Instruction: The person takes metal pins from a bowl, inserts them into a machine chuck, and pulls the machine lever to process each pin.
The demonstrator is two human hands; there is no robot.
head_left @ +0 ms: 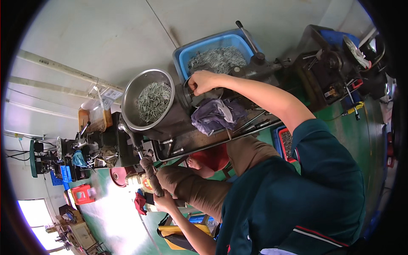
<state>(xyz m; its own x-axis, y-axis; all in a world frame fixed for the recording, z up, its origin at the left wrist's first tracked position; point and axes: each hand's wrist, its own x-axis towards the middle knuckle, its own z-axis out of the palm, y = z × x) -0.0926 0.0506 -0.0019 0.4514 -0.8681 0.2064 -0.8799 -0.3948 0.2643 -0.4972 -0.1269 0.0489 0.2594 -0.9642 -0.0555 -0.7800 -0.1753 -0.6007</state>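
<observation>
My left hand (163, 202) is wrapped round the lower end of a long lever handle (149, 171) bound in greyish-brown cloth. The handle slants down from a metal joint at the machine's front. My right hand (202, 82), arm stretched out, has its fingers curled together at a dark round machine part (183, 94); whatever they may pinch is hidden. Left of this hand, a metal pot (127, 95) holds many small metal pins (155, 102). Behind it, a blue basket (180, 59) contains more small metal pieces (219, 59). A crumpled purple rag (214, 115) lies just below the right hand.
Loose tools (172, 146) lie in the machine's long tray (199, 146). A black-knobbed lever (246, 36) rises beside the basket. Another machine (331, 63) stands at right. A red-rimmed bin (285, 144) is beside my leg, and a yellow stool (182, 231) is at the lower left.
</observation>
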